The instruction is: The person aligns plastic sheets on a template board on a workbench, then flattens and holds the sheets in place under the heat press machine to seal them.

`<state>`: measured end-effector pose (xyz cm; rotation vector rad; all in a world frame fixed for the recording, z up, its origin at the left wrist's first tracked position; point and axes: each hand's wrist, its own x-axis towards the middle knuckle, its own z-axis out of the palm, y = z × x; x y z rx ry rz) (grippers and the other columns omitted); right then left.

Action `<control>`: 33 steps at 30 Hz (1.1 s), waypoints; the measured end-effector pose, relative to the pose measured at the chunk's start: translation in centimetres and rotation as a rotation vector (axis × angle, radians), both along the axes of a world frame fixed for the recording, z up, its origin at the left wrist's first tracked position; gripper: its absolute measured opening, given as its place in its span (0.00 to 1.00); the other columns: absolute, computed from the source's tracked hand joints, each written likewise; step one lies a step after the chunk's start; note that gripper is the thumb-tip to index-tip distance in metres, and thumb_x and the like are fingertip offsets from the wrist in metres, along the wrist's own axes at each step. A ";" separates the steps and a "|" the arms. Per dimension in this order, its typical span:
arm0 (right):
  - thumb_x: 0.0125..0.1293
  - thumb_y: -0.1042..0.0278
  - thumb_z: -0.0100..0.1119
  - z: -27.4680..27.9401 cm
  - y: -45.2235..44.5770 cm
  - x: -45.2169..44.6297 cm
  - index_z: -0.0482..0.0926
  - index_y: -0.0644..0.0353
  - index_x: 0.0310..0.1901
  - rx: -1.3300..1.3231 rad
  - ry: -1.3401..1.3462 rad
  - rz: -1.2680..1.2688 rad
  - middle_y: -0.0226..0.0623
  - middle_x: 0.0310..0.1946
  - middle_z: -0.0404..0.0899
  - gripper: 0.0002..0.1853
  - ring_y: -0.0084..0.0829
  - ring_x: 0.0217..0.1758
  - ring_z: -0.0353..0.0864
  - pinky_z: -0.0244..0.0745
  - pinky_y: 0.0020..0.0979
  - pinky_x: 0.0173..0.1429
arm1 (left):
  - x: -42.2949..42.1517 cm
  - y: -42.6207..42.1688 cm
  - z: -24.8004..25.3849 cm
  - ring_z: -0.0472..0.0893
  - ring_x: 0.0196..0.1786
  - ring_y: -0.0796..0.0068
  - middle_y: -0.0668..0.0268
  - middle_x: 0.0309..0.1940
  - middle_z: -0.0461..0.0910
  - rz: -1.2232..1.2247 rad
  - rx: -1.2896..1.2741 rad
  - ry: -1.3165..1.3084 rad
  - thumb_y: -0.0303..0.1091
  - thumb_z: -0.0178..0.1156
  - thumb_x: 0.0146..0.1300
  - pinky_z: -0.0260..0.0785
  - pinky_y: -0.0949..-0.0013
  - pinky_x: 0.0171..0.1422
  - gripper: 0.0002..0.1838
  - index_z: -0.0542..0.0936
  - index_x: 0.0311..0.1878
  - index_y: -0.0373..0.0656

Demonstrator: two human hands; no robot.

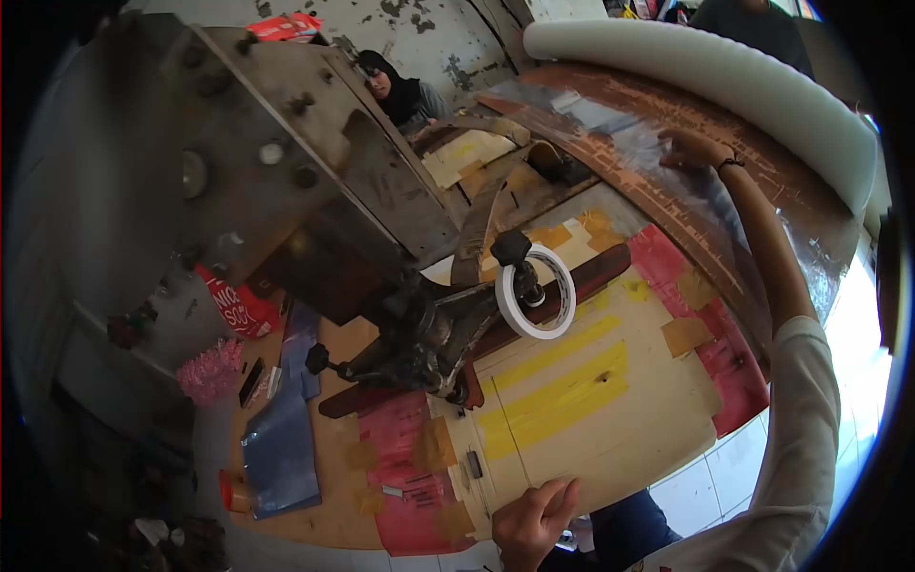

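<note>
My left hand (536, 520) is closed at the near edge of a cream board (572, 448) patched with yellow tape. What its curled fingers hold, if anything, is hidden. My right arm stretches far to the right, and my right hand (694, 151) rests over clear plastic sheets (639, 133) on a brown worn tabletop. Its fingers are spread apart at the sheets. Between the hands, a white tape roll (505, 300) hangs round a black knob (512, 248) on the metal press machine (419, 334), whose dark bar lies across the board.
Red sheeting (405, 477) shows at both board sides. Blue plastic sheets (283, 458) and an orange tape roll (234, 493) lie at left. A white foam roll (705, 81) borders the right table. Another person (405, 95) sits behind the machine; someone else stands at upper right.
</note>
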<state>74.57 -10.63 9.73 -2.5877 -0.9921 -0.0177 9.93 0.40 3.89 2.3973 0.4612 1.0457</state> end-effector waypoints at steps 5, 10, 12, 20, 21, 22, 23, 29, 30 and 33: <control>0.62 0.36 0.72 -2.3 -0.1 1.9 0.65 0.62 0.72 0.043 -0.116 -0.082 0.60 0.68 0.74 0.48 0.55 0.71 0.75 0.71 0.47 0.72 | 0.4 -0.2 0.4 0.76 0.15 0.76 0.72 0.17 0.78 0.025 0.125 0.027 0.31 0.82 0.54 0.69 0.73 0.23 0.15 0.84 0.41 0.46; 0.68 0.53 0.68 -0.3 0.7 -3.4 0.79 0.54 0.62 -0.135 -0.214 -0.059 0.56 0.72 0.69 0.25 0.53 0.71 0.75 0.71 0.48 0.72 | 0.9 -0.3 1.1 0.69 0.15 0.76 0.70 0.16 0.73 0.025 0.091 -0.004 0.30 0.81 0.54 0.61 0.71 0.22 0.12 0.84 0.33 0.45; 0.69 0.63 0.64 -0.4 -0.5 -5.6 0.83 0.48 0.59 -0.309 -0.552 -0.015 0.49 0.74 0.68 0.18 0.51 0.70 0.76 0.71 0.52 0.70 | 1.1 -0.4 1.1 0.66 0.16 0.76 0.70 0.15 0.70 -0.006 0.075 -0.006 0.29 0.80 0.55 0.58 0.71 0.23 0.11 0.83 0.32 0.44; 0.77 0.64 0.58 -0.1 -18.2 -25.3 0.81 0.56 0.62 0.421 -0.465 -0.155 0.40 0.63 0.81 0.16 0.41 0.68 0.78 0.71 0.41 0.72 | 1.1 -0.2 1.0 0.59 0.17 0.78 0.71 0.14 0.59 -0.070 0.003 -0.023 0.30 0.76 0.61 0.49 0.67 0.23 0.09 0.83 0.33 0.43; 0.77 0.65 0.58 -2.0 -21.0 -27.7 0.81 0.57 0.61 0.549 -0.414 -0.255 0.39 0.61 0.83 0.15 0.37 0.67 0.79 0.72 0.41 0.71 | 1.0 -0.2 1.1 0.60 0.17 0.77 0.71 0.14 0.59 -0.069 0.001 -0.011 0.31 0.75 0.62 0.49 0.66 0.23 0.08 0.83 0.33 0.43; 0.77 0.68 0.58 -5.2 -24.1 -29.2 0.83 0.55 0.60 0.694 -0.253 -0.430 0.36 0.58 0.85 0.14 0.34 0.64 0.82 0.77 0.37 0.66 | 0.9 -0.3 1.1 0.60 0.17 0.77 0.71 0.14 0.59 -0.067 0.000 0.001 0.31 0.75 0.62 0.50 0.66 0.23 0.08 0.83 0.34 0.43; 0.78 0.64 0.58 -9.1 -27.1 -30.0 0.83 0.55 0.60 0.712 -0.272 -0.543 0.35 0.57 0.85 0.14 0.30 0.62 0.83 0.78 0.37 0.64 | 1.0 -0.2 1.1 0.60 0.16 0.76 0.71 0.14 0.59 -0.066 0.002 0.015 0.32 0.74 0.63 0.50 0.65 0.23 0.08 0.83 0.34 0.44; 0.78 0.48 0.58 -16.0 -30.0 -35.4 0.76 0.59 0.67 0.861 -0.140 -0.718 0.40 0.64 0.80 0.26 0.35 0.67 0.80 0.75 0.41 0.67 | 0.5 0.2 1.2 0.72 0.17 0.71 0.70 0.17 0.72 -0.090 0.102 0.065 0.37 0.73 0.66 0.62 0.64 0.23 0.09 0.82 0.36 0.47; 0.79 0.48 0.57 -15.9 -28.9 -36.1 0.75 0.60 0.67 0.899 -0.144 -0.717 0.40 0.64 0.80 0.27 0.37 0.67 0.79 0.76 0.41 0.66 | 0.5 0.1 1.3 0.73 0.17 0.71 0.70 0.17 0.73 -0.091 0.100 0.060 0.37 0.72 0.66 0.63 0.64 0.24 0.09 0.82 0.37 0.47; 0.79 0.46 0.57 -17.1 -26.3 -38.1 0.74 0.61 0.68 0.801 0.007 -0.679 0.45 0.65 0.78 0.28 0.40 0.67 0.79 0.76 0.42 0.66 | 0.6 0.1 1.0 0.76 0.19 0.69 0.69 0.19 0.75 -0.067 0.126 0.051 0.38 0.72 0.67 0.65 0.63 0.25 0.09 0.81 0.37 0.47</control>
